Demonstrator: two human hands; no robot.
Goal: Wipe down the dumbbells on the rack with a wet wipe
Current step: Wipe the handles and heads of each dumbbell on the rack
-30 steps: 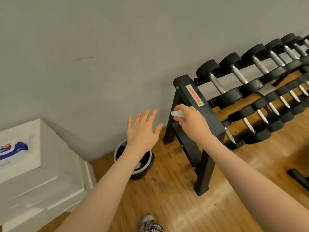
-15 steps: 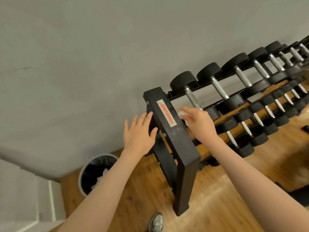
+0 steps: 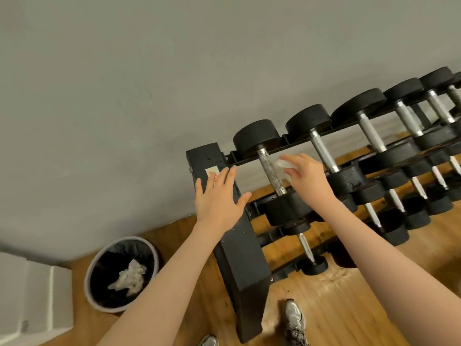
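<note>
Black metal dumbbell rack (image 3: 239, 250) stands against the grey plaster wall (image 3: 124, 83), on the wooden plank floor (image 3: 349, 295). Round-headed black dumbbells with knurled steel handles (image 3: 270, 171) lie side by side across its tiers, the rows running off to the right. Left of the rack's end post, on the floor by the wall: round white-rimmed waste bin (image 3: 122, 273), with crumpled white wipes (image 3: 129, 277) in it. Further left, white boxy cabinet (image 3: 32, 295). Grey trainers (image 3: 294, 320) before the rack.
</note>
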